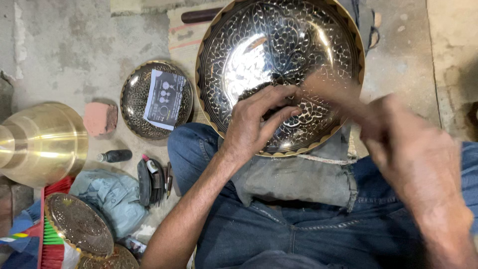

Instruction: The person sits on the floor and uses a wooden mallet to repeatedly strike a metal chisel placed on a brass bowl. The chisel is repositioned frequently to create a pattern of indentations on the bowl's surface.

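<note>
A large round engraved metal plate (pixel 259 45), black with silver leaf patterns and a brass rim, leans on my lap. My left hand (pixel 256 122) rests on its lower part, fingers pinched around a small tool pressed to the surface; the tool itself is mostly hidden. My right hand (pixel 413 154) is raised at the right, blurred with motion, gripping a wooden handle (pixel 331 97) that points toward the left hand's fingers.
A grey cloth (pixel 294 177) covers my jeans under the plate. On the concrete floor at left lie a smaller engraved plate (pixel 137 107) with a paper on it, a brick piece (pixel 99 118), a brass vessel (pixel 42 142), a small bottle (pixel 115 156) and gold plates (pixel 79 224).
</note>
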